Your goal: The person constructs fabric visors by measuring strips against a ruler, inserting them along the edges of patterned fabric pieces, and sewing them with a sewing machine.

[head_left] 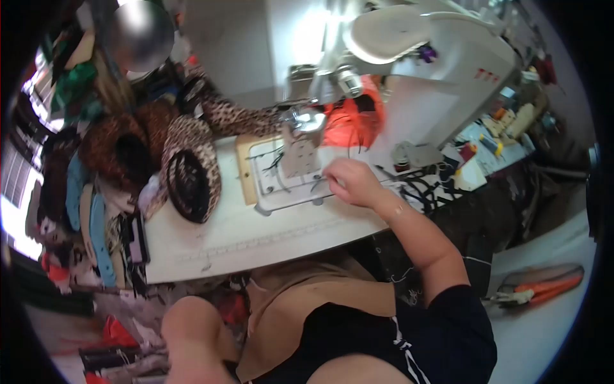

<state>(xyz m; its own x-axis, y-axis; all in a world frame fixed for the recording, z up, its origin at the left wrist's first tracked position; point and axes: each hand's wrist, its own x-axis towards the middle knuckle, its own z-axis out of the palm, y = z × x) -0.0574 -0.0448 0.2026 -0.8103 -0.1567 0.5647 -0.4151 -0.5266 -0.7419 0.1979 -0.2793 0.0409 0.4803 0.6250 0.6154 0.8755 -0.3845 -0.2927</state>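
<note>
My right hand (350,183) is over the sewing machine's bed plate (294,200), its fingers curled together. Whatever they hold, if anything, is too small to make out. Just beyond the fingers is the machine's metal needle plate (300,160). A bright orange-red fabric piece (354,125) with dark strings lies behind the hand, beside the machine's presser area (306,120). Leopard-print shoe uppers (190,144) rest on the white table (224,246) to the left, with a dark opening facing up. My left hand is not in view.
The white sewing machine (448,89) rises at the back right. Brown spotted uppers (115,150) and blue strips (97,230) pile up at the left. Black strips (425,192), a spool (401,163) and small tools lie at the right. Orange-handled scissors (543,288) lie lower right.
</note>
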